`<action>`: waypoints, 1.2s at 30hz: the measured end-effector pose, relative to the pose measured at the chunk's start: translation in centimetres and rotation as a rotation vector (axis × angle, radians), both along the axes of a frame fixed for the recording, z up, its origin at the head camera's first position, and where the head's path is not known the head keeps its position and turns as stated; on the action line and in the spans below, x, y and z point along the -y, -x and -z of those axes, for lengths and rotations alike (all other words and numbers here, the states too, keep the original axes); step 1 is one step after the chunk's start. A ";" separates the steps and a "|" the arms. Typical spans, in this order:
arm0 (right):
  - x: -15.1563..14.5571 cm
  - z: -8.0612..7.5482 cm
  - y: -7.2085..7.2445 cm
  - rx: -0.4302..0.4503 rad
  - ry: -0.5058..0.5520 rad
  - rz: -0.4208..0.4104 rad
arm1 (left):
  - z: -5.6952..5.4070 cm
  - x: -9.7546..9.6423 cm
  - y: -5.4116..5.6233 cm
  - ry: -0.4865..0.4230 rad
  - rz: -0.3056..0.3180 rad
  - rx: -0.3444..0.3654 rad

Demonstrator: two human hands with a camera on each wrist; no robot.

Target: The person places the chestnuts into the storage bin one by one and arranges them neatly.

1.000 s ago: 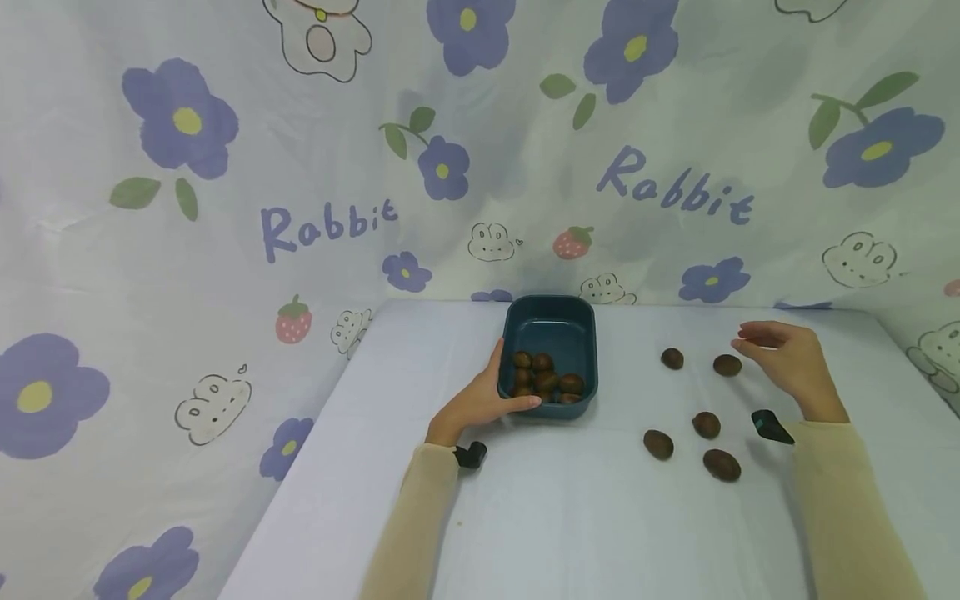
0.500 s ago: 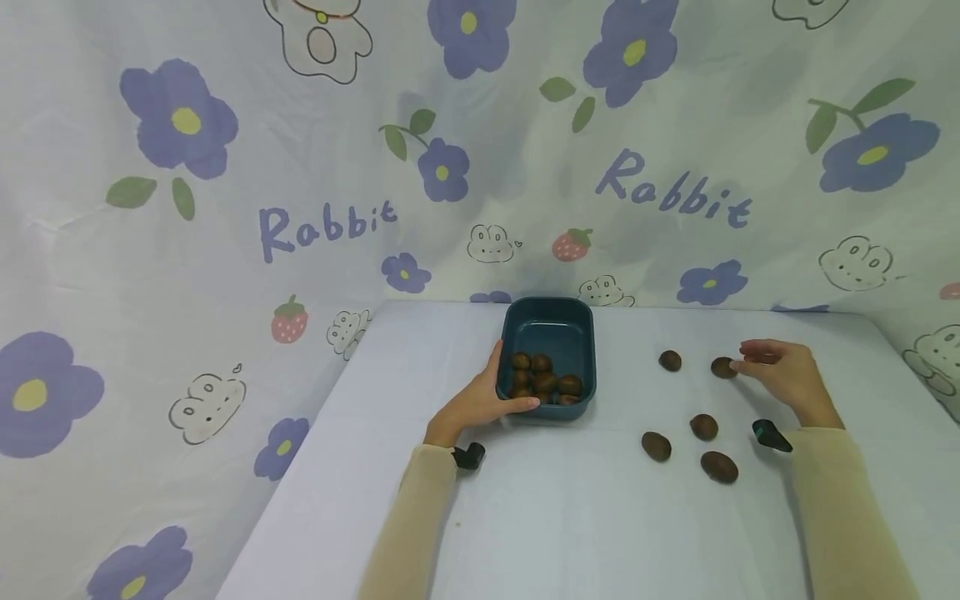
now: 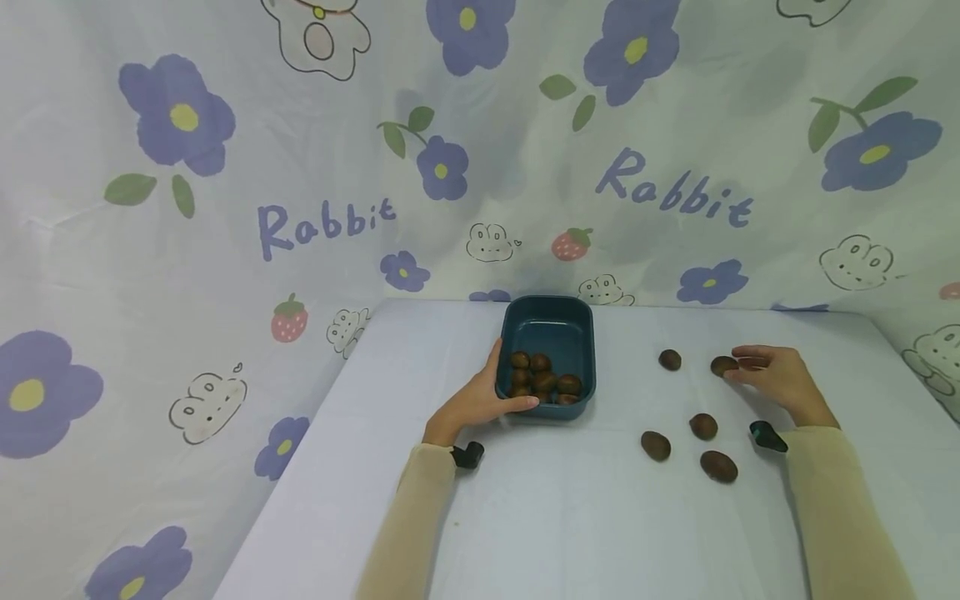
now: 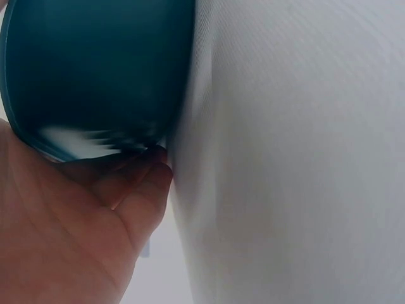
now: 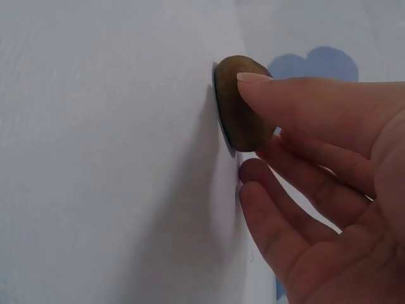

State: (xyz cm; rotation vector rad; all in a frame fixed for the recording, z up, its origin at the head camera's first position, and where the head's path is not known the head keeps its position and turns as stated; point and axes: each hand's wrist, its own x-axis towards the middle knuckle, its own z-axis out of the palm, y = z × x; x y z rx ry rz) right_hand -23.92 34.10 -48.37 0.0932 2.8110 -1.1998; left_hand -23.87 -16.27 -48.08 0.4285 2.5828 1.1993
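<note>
My left hand grips the near left corner of a dark teal rectangular dish, its thumb lying along the near side. Several brown chestnuts sit in the dish's near half. In the left wrist view the fingers curl against the teal wall. At the right, my right hand pinches a chestnut on the table. The right wrist view shows the thumb pressed on the face of that chestnut, with fingers behind it; where they touch is partly hidden.
Left of the held one lies a loose chestnut. Nearer the front are three more: an upper one, a left one and a lower one. A white cloth covers the table; a printed curtain hangs behind.
My right hand has come down and leftward onto the far right chestnut, and its thumb and fingers have closed round it. The left hand and the dish have stayed in place.
</note>
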 end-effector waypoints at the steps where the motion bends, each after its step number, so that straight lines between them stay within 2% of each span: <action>1: 0.1 0.0 0.1 -0.002 -0.003 -0.012 | 0.0 0.0 0.0 0.001 -0.001 0.002; 7: 0.5 0.0 0.3 -0.046 -0.046 -0.047 | 0.1 0.0 0.1 -0.012 0.005 -0.002; 19: 1.0 0.2 0.4 -0.101 -0.101 -0.060 | -0.2 0.0 0.0 -0.038 0.017 -0.007; 24: 1.1 0.1 0.4 -0.086 -0.105 -0.050 | -0.2 0.0 0.0 -0.028 0.016 0.001; 36: 1.8 -1.4 0.3 -0.118 -0.071 -0.030 | 0.1 0.1 0.2 -0.027 0.022 -0.004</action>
